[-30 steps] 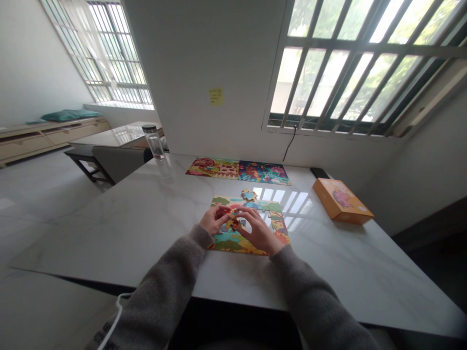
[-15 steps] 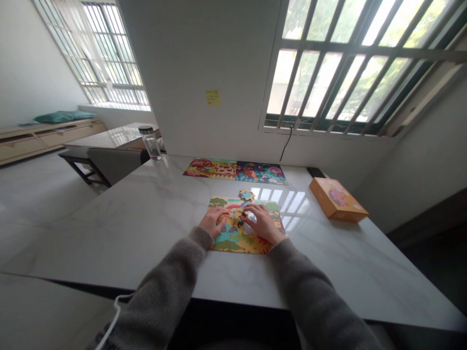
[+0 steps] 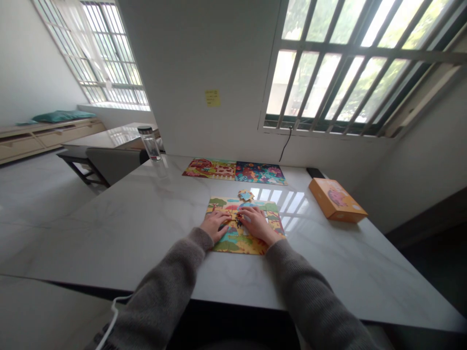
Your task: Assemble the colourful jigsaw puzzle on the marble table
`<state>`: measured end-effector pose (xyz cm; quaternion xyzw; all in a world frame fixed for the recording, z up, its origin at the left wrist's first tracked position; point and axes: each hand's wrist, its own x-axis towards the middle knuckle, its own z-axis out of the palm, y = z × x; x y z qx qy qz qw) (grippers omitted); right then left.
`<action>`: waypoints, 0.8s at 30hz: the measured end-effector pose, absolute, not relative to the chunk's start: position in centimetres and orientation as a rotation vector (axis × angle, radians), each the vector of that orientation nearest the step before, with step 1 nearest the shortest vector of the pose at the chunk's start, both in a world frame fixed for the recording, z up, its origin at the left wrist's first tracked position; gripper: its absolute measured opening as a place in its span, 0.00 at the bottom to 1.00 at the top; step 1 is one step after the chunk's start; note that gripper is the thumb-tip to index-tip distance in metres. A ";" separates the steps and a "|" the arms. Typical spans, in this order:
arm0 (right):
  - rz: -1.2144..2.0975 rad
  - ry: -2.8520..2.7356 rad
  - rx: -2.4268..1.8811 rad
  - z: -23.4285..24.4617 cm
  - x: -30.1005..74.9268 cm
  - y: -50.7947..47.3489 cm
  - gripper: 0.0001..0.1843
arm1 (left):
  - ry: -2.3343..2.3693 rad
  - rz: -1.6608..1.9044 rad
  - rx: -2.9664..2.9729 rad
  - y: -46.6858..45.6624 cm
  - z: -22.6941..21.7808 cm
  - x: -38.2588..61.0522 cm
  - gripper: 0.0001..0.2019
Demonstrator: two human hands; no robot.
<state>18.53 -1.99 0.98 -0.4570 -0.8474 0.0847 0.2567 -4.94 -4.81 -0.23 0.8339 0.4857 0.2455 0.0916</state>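
- Room: a white wall stands ahead of me, with a yellow sticky note on it; a barred window lies to its right and a second barred window beyond it to the left.
- Far left: a low wooden bench with a teal cushion runs along the wall; a grey chair sits near a side table.
- Work surface: a white marble table carries everything below.
- Far edge of the table: two colourful jigsaw puzzles lie side by side, edges touching.
- Right of them: an orange box lies flat, just in front of a dark flat object. A clear glass bottle with a dark lid stands at the far left corner.
- In front of me: a jungle-scene jigsaw puzzle lies flat on the table, under both hands.
- Just beyond its far edge: a small cluster of loose puzzle pieces.
- Left hand: open, fingers resting on the puzzle, nothing visibly held.
- Right hand: unclenched, fingertips at dark puzzle pieces between my hands; whether they grip these, I cannot tell.
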 end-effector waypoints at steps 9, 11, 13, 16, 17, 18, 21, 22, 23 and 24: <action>0.150 -2.319 -1.246 0.7 18.4 -2.3 0.13 | 1.510 0.506 2.575 -5.8 0.3 -4.4 0.25; 0.143 -2.326 -1.244 0.6 18.4 -2.3 0.14 | 1.523 0.468 2.587 -5.9 0.6 -4.3 0.25; 0.148 -2.329 -1.245 0.7 18.4 -2.3 0.15 | 1.537 0.435 2.600 -6.1 0.8 -4.2 0.25; 0.168 -2.335 -1.238 0.8 18.5 -2.4 0.15 | 1.554 0.409 2.615 -6.2 0.9 -4.1 0.26; 0.175 -2.339 -1.233 0.9 18.5 -2.4 0.15 | 1.557 0.410 2.617 -6.2 0.8 -4.1 0.26; 0.181 -2.343 -1.230 1.0 18.5 -2.5 0.16 | 1.559 0.413 2.619 -6.2 0.8 -4.0 0.26; 0.203 -2.369 -1.218 1.2 18.7 -2.7 0.16 | 1.552 0.434 2.620 -6.1 0.6 -4.0 0.26; 0.208 -2.379 -1.212 1.2 18.8 -2.7 0.17 | 1.543 0.443 2.621 -6.1 0.5 -4.0 0.26; 0.211 -2.389 -1.208 1.2 18.9 -2.8 0.17 | 1.537 0.459 2.620 -6.1 0.4 -4.0 0.26; 0.212 -2.397 -1.204 1.3 18.9 -2.8 0.18 | 1.531 0.481 2.617 -6.0 0.3 -4.0 0.26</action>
